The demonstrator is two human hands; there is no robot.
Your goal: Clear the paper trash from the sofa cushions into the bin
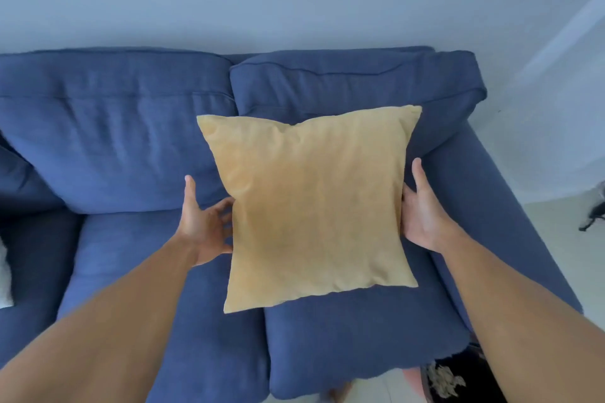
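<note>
Pillow [314, 206], yellow, is standing tilted between both hands above the right seat of the sofa [114, 141]; left hand [206, 226] is touching its left edge, fingers spread wide; right hand [422, 213] is bracing the right edge, fingers hidden, grip indeterminate; paper trash is not showing, possibly lying underneath.

Blocked: yellow pillow [314, 206] fills my 12 o'clock, over the right seat cushion [360, 343].
Open: left seat cushion [137, 271], my 9 o'clock.

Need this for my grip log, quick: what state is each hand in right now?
Left hand: open, fingers spread at the left edge of the yellow pillow.
Right hand: cannot tell; fingers hidden behind the pillow.
</note>
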